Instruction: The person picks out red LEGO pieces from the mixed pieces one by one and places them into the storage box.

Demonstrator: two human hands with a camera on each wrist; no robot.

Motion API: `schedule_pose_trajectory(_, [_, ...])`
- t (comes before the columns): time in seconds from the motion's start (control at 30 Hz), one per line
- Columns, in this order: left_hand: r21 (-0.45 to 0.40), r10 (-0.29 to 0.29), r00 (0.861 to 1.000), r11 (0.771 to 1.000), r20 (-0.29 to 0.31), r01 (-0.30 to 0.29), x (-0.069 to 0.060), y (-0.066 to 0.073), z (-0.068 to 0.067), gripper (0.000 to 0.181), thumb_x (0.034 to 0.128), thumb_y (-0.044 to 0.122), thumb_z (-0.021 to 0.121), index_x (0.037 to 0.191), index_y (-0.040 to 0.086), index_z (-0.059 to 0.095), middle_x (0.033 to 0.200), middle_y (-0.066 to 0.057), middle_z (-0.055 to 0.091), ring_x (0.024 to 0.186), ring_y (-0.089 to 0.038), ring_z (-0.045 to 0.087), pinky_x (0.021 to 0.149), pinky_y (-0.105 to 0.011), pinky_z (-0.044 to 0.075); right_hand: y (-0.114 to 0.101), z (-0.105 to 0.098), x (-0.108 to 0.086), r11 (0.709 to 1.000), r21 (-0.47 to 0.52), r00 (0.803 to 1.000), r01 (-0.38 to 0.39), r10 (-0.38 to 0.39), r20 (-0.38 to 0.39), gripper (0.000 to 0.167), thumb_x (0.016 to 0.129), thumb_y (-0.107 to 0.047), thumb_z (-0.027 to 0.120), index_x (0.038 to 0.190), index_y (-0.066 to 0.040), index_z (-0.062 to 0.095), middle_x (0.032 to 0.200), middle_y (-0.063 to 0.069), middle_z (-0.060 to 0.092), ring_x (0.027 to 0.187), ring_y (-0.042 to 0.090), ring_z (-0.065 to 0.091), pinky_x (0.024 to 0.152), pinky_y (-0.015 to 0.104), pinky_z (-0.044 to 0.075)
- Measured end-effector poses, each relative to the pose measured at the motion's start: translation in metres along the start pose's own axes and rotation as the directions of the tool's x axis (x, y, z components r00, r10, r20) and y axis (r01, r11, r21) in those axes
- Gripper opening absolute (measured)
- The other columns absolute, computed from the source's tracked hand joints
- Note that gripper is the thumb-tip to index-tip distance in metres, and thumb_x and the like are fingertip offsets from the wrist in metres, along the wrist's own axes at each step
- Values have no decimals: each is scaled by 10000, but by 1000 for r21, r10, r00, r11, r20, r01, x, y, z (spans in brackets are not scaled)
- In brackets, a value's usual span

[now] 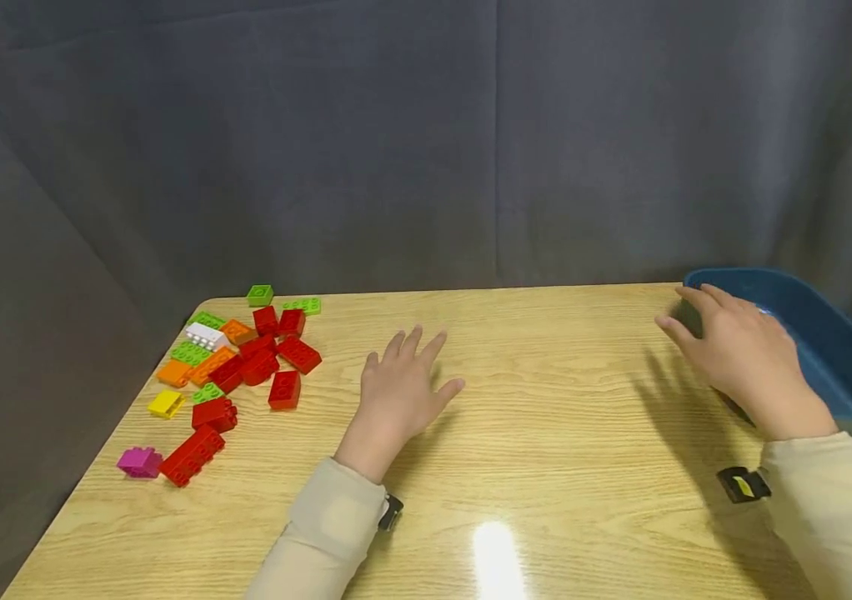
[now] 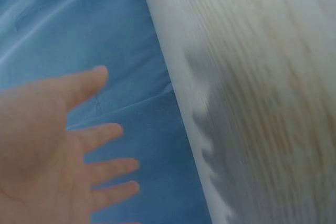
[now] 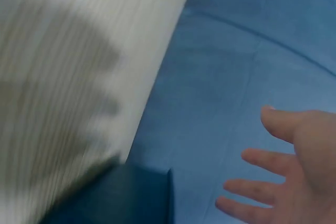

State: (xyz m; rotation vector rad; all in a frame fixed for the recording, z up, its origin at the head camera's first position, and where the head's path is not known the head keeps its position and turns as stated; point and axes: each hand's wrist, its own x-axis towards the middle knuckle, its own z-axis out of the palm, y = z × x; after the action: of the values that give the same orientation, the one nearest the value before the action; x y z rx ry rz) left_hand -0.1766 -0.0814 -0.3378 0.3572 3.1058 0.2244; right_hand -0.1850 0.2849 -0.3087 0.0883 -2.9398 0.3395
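Observation:
My left hand (image 1: 399, 392) hovers over the middle of the table with its fingers spread and holds nothing. In the left wrist view its palm (image 2: 42, 156) and straight fingers show against the curtain. At the right, my right hand (image 1: 744, 354) is raised in front of a blue bin (image 1: 846, 375), hiding part of its near-left side. Its fingers are extended, and the right wrist view shows the palm (image 3: 315, 171) bare. To the left of my left hand lies a loose group of toy building bricks, mostly red, such as a red brick (image 1: 285, 390) nearest that hand.
Among the bricks are a white one (image 1: 206, 337), a yellow one (image 1: 167, 404), a magenta one (image 1: 140, 462), a long red one (image 1: 192, 456), and several orange and green ones. A dark curtain (image 1: 426, 150) hangs behind the wooden table (image 1: 546, 433).

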Motion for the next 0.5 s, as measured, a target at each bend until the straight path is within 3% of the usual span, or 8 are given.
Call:
schedule_pose_trajectory(0.17, [-27,-12,1000,1000,11,12,0,1,-2,596,1005,491,510,1500,166,442,1525,-118,416,1421,-319,343,1123,-576,270,31,-13,-8,998,-29,998,-61,61,-9,744,1012,-584,372,1444,20,421,1419,362,394,1169,603,411,812,715,378])
schedule_pose_trajectory(0.27, [-35,-15,1000,999,11,15,0,1,-2,564,1008,468,521,1466,141,488,1473,-118,484,1374,-322,416,1102,-569,306,51,-18,-14,995,-27,995,-98,97,-28,667,1032,-492,426,1422,49,425,1373,400,406,1130,627,412,787,728,376])
schedule_pose_trajectory(0.4, [-47,-18,1000,999,14,19,0,0,-2,545,1008,452,533,1450,134,509,1432,-108,529,1337,-320,462,1084,-563,333,73,-19,-20,994,-8,986,-109,107,-126,520,1045,-274,479,1380,119,420,1317,448,398,1122,644,381,919,748,310])
schedule_pose_trajectory(0.5, [-51,-15,1000,999,5,16,-1,-1,-3,532,1004,445,546,1435,133,529,1399,-100,560,1299,-319,501,1065,-555,358,91,-13,-23,995,60,965,-82,94,-243,462,1045,-197,459,1333,163,428,1280,471,394,1139,649,365,1004,714,274])
